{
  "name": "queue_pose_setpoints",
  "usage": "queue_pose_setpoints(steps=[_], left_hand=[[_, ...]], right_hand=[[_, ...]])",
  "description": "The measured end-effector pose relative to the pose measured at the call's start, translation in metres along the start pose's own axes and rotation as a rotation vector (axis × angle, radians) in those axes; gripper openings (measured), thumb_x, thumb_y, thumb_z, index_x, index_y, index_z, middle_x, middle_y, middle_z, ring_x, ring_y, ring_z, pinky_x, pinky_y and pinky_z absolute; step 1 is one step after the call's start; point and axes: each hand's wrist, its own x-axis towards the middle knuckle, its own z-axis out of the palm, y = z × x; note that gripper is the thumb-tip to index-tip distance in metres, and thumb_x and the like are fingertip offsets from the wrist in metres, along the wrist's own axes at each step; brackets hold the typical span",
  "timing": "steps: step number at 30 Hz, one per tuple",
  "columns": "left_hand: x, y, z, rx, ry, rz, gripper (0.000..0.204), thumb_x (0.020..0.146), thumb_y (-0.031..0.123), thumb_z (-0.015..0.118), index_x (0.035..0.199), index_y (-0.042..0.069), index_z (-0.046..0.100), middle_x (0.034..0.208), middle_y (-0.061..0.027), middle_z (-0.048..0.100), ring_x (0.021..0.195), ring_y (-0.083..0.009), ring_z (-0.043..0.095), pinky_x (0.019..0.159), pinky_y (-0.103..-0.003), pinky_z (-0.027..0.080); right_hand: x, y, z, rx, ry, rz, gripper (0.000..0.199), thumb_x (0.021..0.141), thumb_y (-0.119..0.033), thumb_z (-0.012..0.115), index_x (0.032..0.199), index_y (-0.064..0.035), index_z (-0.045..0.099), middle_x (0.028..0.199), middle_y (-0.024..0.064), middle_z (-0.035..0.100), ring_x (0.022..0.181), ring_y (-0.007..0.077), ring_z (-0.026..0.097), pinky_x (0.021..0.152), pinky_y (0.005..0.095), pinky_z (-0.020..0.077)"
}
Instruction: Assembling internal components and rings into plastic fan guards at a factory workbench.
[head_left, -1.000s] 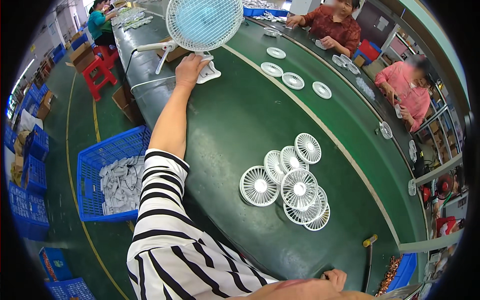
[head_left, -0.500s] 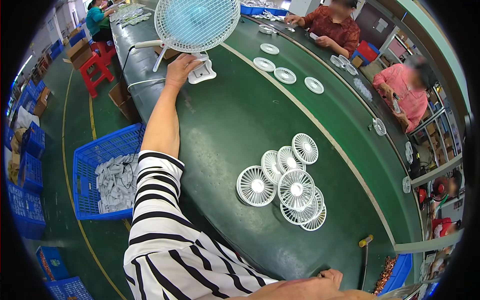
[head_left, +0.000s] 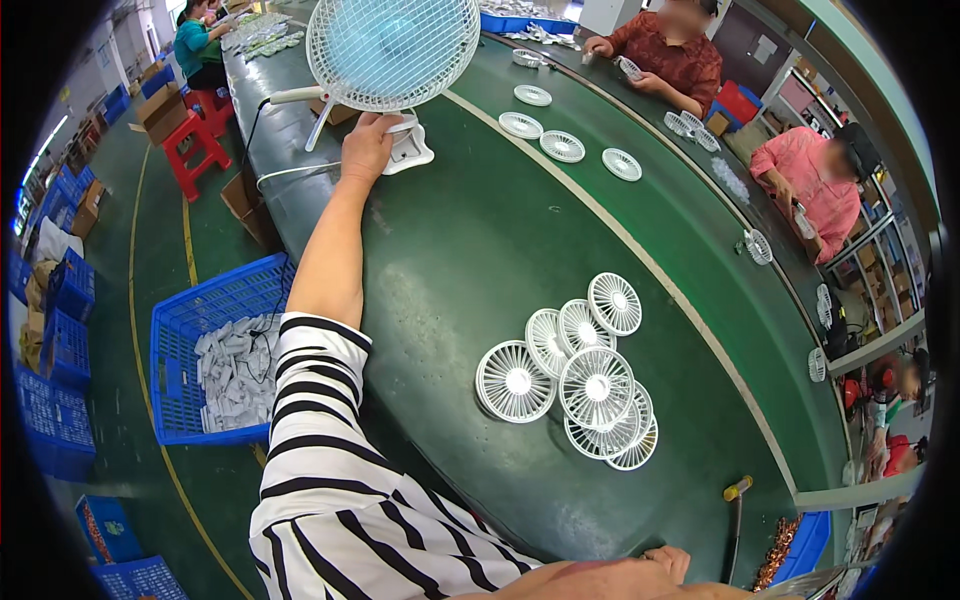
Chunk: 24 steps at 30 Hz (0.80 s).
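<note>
A small table fan [head_left: 392, 50] with a white wire guard and pale blue blades stands at the far left of the green work table. My left hand [head_left: 370, 146] reaches out to it, with fingers wrapped round the neck just above its white base [head_left: 408, 150]. The fingertips are partly hidden behind the neck. At the table's near edge my right hand [head_left: 668, 562] rests with its fingers curled in, and nothing shows in it. Between my hands lie several round white slotted grilles [head_left: 517, 382], some overlapping and stacked.
A blue crate [head_left: 222, 290] of white plastic parts stands left of the table. More grilles [head_left: 562, 147] lie beyond a pale strip. A yellow-headed hammer [head_left: 738, 488] lies near right, beside a blue bin [head_left: 808, 545] of copper-coloured pieces. Co-workers [head_left: 672, 50] sit across the table.
My left hand has turned slightly, and its fingers sit closer round the fan's neck. The view has shifted a little. My right hand stays at the table edge.
</note>
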Motion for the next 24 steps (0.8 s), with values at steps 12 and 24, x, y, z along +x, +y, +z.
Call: queue_pose_setpoints(steps=[12, 24], left_hand=[[0.002, 0.0, 0.001, -0.095, 0.032, -0.015, 0.027, 0.077, 0.01, 0.058, 0.1, 0.02, 0.07, 0.11, -0.0057, 0.064, 0.094, -0.03, 0.064, 0.081, -0.04, 0.052], [-0.042, 0.041, -0.009, 0.087, 0.08, -0.145, 0.058, 0.081, 0.004, 0.055, 0.136, 0.017, 0.043, 0.135, -0.0196, 0.045, 0.121, -0.0373, 0.049, 0.094, -0.045, 0.047]], right_hand=[[0.034, -0.052, -0.032, -0.099, 0.012, -0.041, 0.024, 0.073, -0.013, 0.072, 0.095, -0.0111, 0.065, 0.098, 0.0149, 0.062, 0.091, 0.0323, 0.059, 0.083, 0.042, 0.0475], [0.038, -0.062, -0.035, 0.076, 0.108, -0.074, 0.017, 0.073, 0.001, 0.062, 0.088, -0.0048, 0.056, 0.088, 0.0142, 0.054, 0.083, 0.035, 0.052, 0.074, 0.043, 0.0427]])
